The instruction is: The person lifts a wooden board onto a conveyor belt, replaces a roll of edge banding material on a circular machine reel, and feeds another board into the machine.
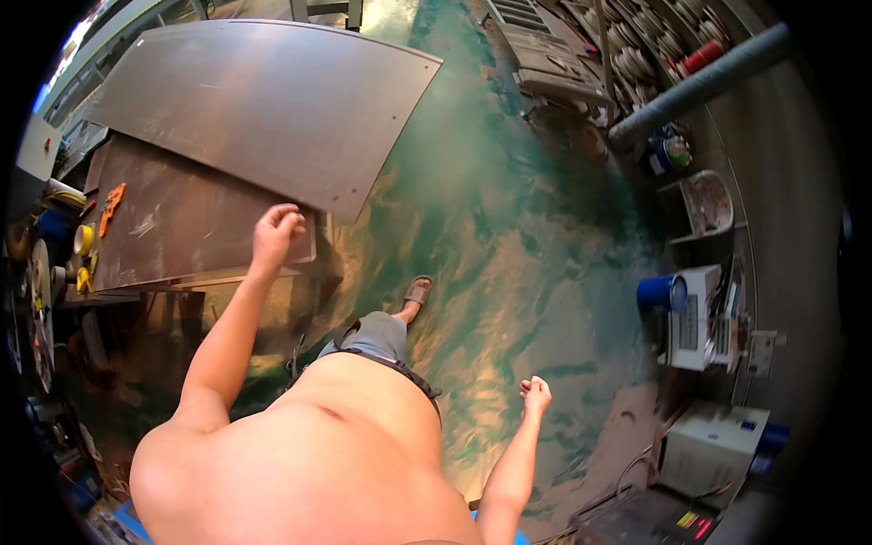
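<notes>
My left hand is raised over the near edge of a brown-topped workbench. Its fingers are curled in and nothing shows in them. Just beyond lies a large grey metal sheet with small holes near its right edge; it overhangs the bench at the right. I cannot tell whether the hand touches the sheet. My right hand hangs out over the floor at the right, loosely closed, with no object visible in it. Orange pliers or a similar hand tool lie at the bench's left side.
A yellow tape roll sits at the bench's left edge. Green worn floor runs ahead. Along the right stand a blue can, a plastic chair and a pale metal box. A thick grey pipe slants across the upper right.
</notes>
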Available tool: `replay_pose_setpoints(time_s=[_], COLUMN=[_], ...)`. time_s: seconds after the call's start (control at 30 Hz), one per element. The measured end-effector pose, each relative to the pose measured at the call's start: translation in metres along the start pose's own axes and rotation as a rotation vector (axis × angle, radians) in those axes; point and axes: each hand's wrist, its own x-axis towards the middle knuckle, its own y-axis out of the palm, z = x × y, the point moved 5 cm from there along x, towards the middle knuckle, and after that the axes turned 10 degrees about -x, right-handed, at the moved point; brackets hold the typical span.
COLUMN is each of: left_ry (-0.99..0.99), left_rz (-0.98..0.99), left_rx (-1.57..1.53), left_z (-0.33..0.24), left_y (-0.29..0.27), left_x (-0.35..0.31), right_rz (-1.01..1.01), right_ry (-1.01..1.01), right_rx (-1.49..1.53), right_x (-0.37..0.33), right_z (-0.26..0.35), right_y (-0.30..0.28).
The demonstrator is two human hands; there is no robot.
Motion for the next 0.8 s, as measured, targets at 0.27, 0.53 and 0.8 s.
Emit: replay_pose_setpoints(time_s=[0.27, 0.53, 0.8], left_ry=[0.402, 0.78, 0.346], left_rz=[-0.274, 0.069, 0.494], left_rx=[0.562, 1.095, 1.546], left_z=[-0.036, -0.058, 0.004], left_y=[0.14, 0.289, 0.329], left_x=[0.144, 0.263, 0.321], right_rz=[0.566, 0.608, 0.565], right_ry=[0.164, 0.283, 0.049], right_rx=[-0.294, -0.552, -0.495], right_x=[0.084, 0.207, 0.463], right_z=[0.028, 0.109, 0.433], right_y=[0.062, 0.085, 0.207])
